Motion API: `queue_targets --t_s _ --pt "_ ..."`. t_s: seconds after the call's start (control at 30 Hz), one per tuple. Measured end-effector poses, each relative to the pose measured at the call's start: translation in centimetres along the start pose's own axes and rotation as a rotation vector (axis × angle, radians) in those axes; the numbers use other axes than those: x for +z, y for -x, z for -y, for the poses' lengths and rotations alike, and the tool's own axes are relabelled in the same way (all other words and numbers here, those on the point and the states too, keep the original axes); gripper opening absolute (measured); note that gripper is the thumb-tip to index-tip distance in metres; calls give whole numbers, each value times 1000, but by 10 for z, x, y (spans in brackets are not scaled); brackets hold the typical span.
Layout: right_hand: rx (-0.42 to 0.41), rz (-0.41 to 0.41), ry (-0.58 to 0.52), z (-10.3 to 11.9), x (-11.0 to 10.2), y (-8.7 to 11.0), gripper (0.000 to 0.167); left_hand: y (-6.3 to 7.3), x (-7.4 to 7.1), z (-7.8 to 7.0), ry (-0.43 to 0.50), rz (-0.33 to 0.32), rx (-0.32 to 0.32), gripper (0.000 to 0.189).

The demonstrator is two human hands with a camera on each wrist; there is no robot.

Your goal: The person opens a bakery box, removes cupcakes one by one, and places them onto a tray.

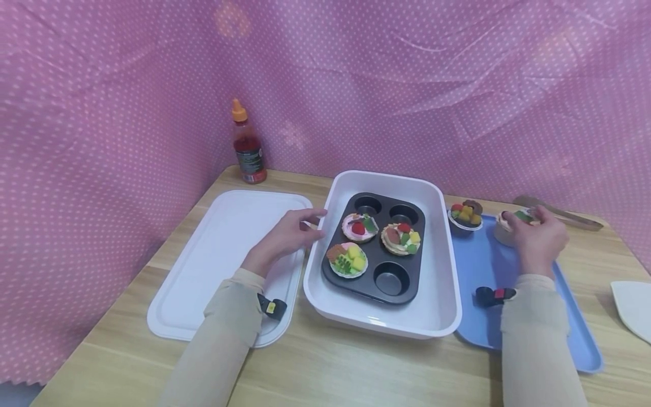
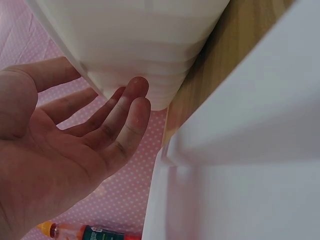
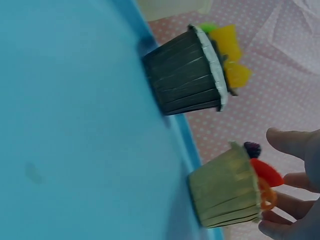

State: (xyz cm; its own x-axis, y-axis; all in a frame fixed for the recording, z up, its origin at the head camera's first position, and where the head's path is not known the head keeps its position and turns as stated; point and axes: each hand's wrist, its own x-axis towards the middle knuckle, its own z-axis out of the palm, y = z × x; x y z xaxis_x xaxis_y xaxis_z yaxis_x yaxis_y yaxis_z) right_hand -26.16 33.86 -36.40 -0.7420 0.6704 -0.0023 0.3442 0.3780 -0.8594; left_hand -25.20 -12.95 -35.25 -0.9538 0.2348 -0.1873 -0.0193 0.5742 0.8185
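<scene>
My left hand (image 1: 287,237) is at the left rim of a white bin (image 1: 450,282); its loosely bent fingers (image 2: 135,120) lie beside the bin's outer wall, and I cannot tell if they touch it. In the bin lies a dark muffin tin (image 1: 373,257) holding a pink-topped tart (image 1: 359,227), a fruit tart (image 1: 400,238) and a white-cupped dessert (image 1: 348,260). Over a cream paper-cup cupcake (image 3: 227,187) hovers my right hand (image 1: 541,240), thumb and fingers spread around its topping. A dark-cupped cupcake (image 3: 185,72) stands beside it on a blue tray (image 1: 478,271).
A white tray (image 1: 203,260) lies left of the bin, partly under my left forearm. The sauce bottle (image 1: 248,147) stands at the back left. Behind the blue tray rests a wooden spoon (image 1: 564,213); a white dish (image 1: 633,308) lies at the right edge.
</scene>
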Motion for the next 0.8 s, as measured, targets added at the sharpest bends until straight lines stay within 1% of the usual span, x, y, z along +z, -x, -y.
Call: queue_targets --t_s 0.1,0.33,0.43,0.5,0.67,0.8 --pt "-5 -12 6 6 -6 3 76 1 0 -1 2 0 0 53" --pt "22 -42 -83 30 -17 15 77 1 1 0 15 6 10 53" --pt "20 -51 -89 40 -20 22 78 1 1 0 16 5 16 53" --pt "-2 -72 -93 46 -22 27 77 1 1 1 19 4 20 53" --pt "-101 -126 -111 60 -26 38 74 1 1 1 21 2 32 53" --pt "-157 -119 -98 70 -29 48 75 1 1 2 29 3 33 53"
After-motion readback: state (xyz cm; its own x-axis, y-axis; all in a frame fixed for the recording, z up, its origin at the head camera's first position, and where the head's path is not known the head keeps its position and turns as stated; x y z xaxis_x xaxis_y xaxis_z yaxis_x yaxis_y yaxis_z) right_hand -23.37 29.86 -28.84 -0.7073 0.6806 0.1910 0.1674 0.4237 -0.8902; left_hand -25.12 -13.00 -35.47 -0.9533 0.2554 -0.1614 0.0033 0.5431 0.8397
